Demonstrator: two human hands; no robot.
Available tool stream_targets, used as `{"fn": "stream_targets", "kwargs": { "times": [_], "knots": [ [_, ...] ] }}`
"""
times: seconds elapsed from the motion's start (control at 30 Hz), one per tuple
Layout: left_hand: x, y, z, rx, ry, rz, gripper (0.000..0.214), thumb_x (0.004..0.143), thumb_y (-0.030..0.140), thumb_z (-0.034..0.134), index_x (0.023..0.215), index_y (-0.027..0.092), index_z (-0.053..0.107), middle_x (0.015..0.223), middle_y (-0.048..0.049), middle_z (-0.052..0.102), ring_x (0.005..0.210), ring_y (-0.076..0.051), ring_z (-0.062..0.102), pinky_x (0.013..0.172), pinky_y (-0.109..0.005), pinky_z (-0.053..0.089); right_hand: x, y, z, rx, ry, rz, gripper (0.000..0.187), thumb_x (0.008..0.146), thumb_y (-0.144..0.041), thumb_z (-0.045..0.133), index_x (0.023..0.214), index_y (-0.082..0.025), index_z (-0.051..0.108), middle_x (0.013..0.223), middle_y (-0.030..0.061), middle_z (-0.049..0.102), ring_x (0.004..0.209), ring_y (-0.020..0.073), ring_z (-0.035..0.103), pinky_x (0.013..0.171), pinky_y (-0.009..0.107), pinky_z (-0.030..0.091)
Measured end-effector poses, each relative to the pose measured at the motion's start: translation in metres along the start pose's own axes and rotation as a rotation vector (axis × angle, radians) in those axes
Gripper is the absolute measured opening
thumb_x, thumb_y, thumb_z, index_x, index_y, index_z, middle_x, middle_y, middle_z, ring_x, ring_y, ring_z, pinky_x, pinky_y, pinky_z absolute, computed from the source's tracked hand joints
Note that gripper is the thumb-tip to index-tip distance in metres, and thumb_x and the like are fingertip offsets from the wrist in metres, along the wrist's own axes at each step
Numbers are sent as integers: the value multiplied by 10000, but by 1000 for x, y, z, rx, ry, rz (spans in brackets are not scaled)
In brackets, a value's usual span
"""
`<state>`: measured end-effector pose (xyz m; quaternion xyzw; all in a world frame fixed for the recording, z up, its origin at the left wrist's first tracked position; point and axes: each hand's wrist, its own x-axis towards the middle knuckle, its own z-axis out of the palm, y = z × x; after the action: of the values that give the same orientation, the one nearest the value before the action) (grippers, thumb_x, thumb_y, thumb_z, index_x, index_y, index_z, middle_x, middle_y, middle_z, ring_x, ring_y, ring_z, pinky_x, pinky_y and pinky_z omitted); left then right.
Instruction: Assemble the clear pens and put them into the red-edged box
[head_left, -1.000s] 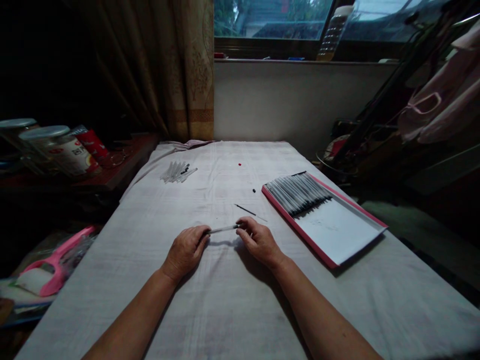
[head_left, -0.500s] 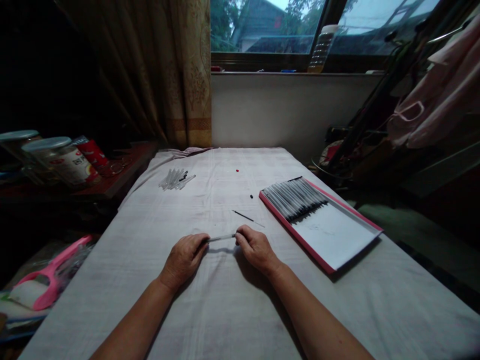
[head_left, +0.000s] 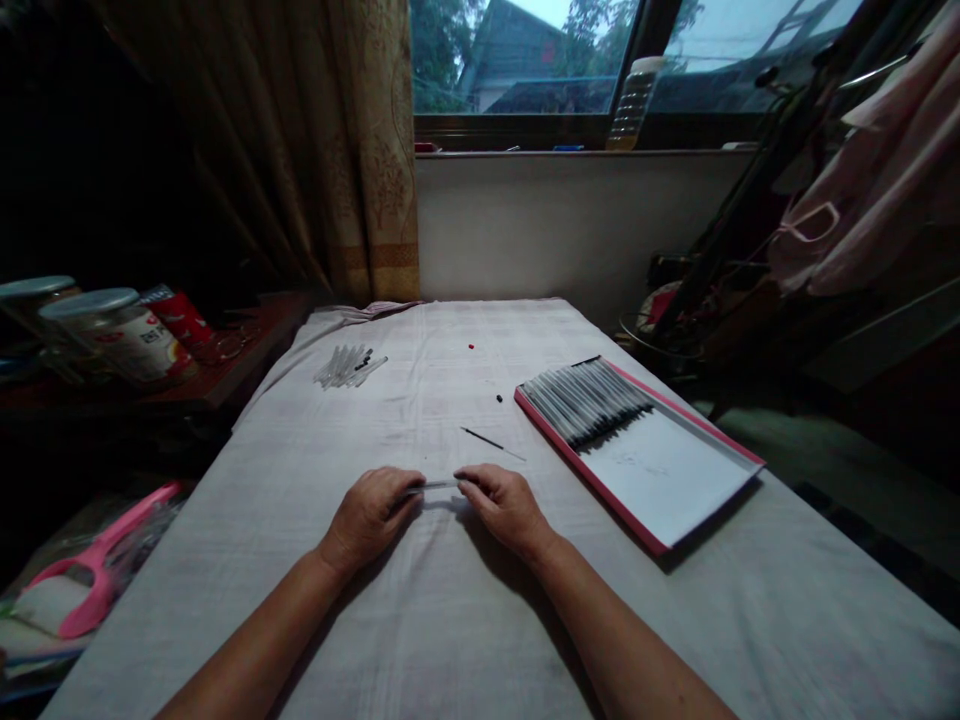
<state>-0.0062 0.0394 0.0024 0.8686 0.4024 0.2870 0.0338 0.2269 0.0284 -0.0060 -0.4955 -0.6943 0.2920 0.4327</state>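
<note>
A clear pen barrel (head_left: 440, 484) spans the gap between my two hands, just above the cloth. My left hand (head_left: 373, 517) is closed around its left end. At the other end, the thumb and fingers of my right hand (head_left: 504, 507) pinch the barrel; what the fingertips cover there is hidden. Beyond my right hand a dark, thin pen refill (head_left: 484, 438) lies loose on the cloth. A small black pen plug (head_left: 499, 398) rests farther out, and a tiny red piece (head_left: 471, 346) lies behind it.
On the right sits a red-edged white box lid (head_left: 705, 490) bearing a row of black-tipped pens (head_left: 589, 395). Clear barrels (head_left: 346, 366) are piled at the far left of the cloth-covered table (head_left: 420, 640). Jars (head_left: 124, 340) and pink-handled scissors (head_left: 97, 560) are off the left side.
My right hand has moved left, toward my left hand, so less of the barrel shows between them. The view has shifted slightly; the loose pieces lie as before.
</note>
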Motion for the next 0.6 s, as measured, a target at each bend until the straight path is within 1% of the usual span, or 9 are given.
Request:
{"fn": "stream_targets", "kwargs": {
  "times": [0.07, 0.1, 0.17, 0.2, 0.3, 0.37, 0.4, 0.5, 0.6],
  "knots": [
    [13, -13, -7, 34, -73, 30, 272, 911, 373, 538, 1120, 221, 623, 1025, -81, 726, 954, -219, 676, 864, -365, 532, 2, 3, -2, -40, 39, 22, 193, 850, -266, 559, 907, -222, 739, 949, 78, 758, 903, 221, 697, 832, 343, 512],
    [20, -24, -11, 68, -89, 32, 300, 906, 396, 534, 1132, 219, 620, 1055, -88, 720, 981, -231, 669, 877, -375, 526, 3, 5, -4, -65, 55, 45, 200, 855, -264, 549, 903, -219, 737, 941, 80, 758, 894, 224, 697, 824, 345, 512],
    [37, -52, -19, 161, -103, -18, 320, 910, 416, 498, 1113, 208, 632, 1063, -98, 714, 993, -248, 658, 884, -390, 518, 5, 8, -8, -108, 74, 85, 207, 865, -268, 532, 887, -215, 731, 908, 77, 755, 865, 226, 695, 795, 341, 510],
    [45, -69, -22, 216, -98, -60, 324, 909, 418, 483, 1090, 203, 645, 1062, -104, 712, 991, -259, 654, 886, -401, 514, 6, 9, -9, -123, 78, 98, 210, 870, -272, 526, 878, -215, 728, 891, 73, 753, 853, 225, 693, 782, 337, 508],
    [69, -119, -26, 399, -30, -226, 308, 885, 368, 473, 1049, 203, 674, 1066, -115, 704, 991, -284, 640, 874, -416, 505, 6, 11, -10, -164, 77, 111, 207, 878, -278, 525, 884, -221, 724, 891, 68, 752, 852, 222, 691, 770, 322, 500],
    [83, -145, -25, 489, -1, -326, 306, 869, 327, 474, 1050, 203, 688, 1042, -118, 706, 951, -284, 643, 842, -407, 505, 5, 12, -8, -200, 66, 103, 204, 883, -282, 527, 901, -231, 724, 916, 67, 754, 859, 218, 691, 777, 311, 495],
    [89, -155, -24, 521, 4, -362, 311, 866, 325, 478, 1045, 197, 697, 1033, -124, 705, 944, -290, 642, 831, -406, 502, 4, 12, -7, -216, 60, 98, 205, 886, -285, 527, 908, -233, 724, 924, 68, 753, 856, 215, 691, 779, 306, 493],
    [104, -170, -19, 587, -30, -474, 331, 860, 335, 491, 1051, 182, 714, 1047, -150, 696, 968, -314, 625, 825, -412, 482, 3, 11, -5, -236, 49, 95, 214, 894, -285, 519, 917, -226, 723, 918, 65, 751, 842, 208, 691, 772, 295, 490],
    [113, -171, -15, 643, -119, -545, 337, 856, 353, 512, 1069, 190, 716, 1123, -155, 669, 1062, -335, 583, 877, -417, 442, 3, 10, -6, -251, 46, 98, 217, 898, -271, 512, 911, -214, 721, 899, 61, 748, 833, 204, 690, 759, 289, 486]
  ]
}}
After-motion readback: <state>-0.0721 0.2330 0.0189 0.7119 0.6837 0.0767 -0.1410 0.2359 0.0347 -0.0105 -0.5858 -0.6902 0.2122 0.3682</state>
